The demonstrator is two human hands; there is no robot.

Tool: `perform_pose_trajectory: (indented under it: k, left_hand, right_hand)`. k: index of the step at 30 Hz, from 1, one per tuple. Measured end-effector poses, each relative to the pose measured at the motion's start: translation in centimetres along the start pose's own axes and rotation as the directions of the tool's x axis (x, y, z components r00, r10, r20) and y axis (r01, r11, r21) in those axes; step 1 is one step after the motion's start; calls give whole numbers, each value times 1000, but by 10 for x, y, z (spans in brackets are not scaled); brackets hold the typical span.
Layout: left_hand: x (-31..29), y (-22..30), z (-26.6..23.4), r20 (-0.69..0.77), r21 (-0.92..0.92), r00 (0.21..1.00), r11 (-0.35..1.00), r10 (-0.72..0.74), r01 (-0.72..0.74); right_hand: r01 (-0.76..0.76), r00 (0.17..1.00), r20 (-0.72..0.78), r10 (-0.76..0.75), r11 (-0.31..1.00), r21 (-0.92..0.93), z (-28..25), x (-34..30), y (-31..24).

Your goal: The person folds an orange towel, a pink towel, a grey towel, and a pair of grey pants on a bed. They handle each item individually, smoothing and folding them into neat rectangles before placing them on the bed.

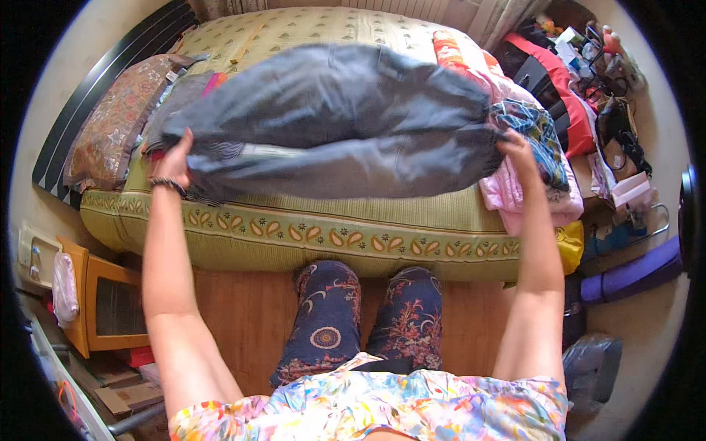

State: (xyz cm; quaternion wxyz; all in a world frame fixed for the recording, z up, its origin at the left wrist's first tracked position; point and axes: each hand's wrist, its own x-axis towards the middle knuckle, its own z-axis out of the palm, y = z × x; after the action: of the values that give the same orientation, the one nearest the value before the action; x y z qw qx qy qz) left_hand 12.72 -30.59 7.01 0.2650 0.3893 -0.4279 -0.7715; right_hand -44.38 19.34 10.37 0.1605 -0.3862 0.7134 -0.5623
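Observation:
A pair of grey-blue trousers hangs stretched sideways above the bed, slightly blurred by motion. My left hand, a dark bracelet at its wrist, grips one end of them. The other end is pinched in my right hand. Both arms reach well forward. The two legs of the trousers bow apart, and striped cloth shows in the gap near my left hand. Part of the bed behind is hidden by the trousers.
The bed has a yellow-green patterned cover. A floral pillow lies at its left by the dark headboard. Folded pink bedding and blue patterned cloth are piled at right. A purple rolled mat lies beyond.

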Motion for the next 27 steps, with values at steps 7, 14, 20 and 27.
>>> perform_pose_trajectory:
  k: [7, 14, 20, 27]
  left_hand:
    - [-36, -109, -63, -94, -318, 993, 943, 76, -102]
    - [-167, -117, -71, -522, -355, 840, 859, 146, -370]
    - [-219, -158, -92, -734, -368, 679, 822, 30, -434]
    - [-241, -147, -118, -571, -164, 754, 854, 326, -493]
  right_hand:
    - [24, 988, -153, -21, 1000, 19, 66, -84, 18]
    - [-15, 985, -169, 37, 991, 132, 10, -184, 19]
    - [-70, 990, -118, 80, 994, 85, 7, -255, 14]
    - [-105, 944, -301, 134, 988, 110, -18, -304, -1]
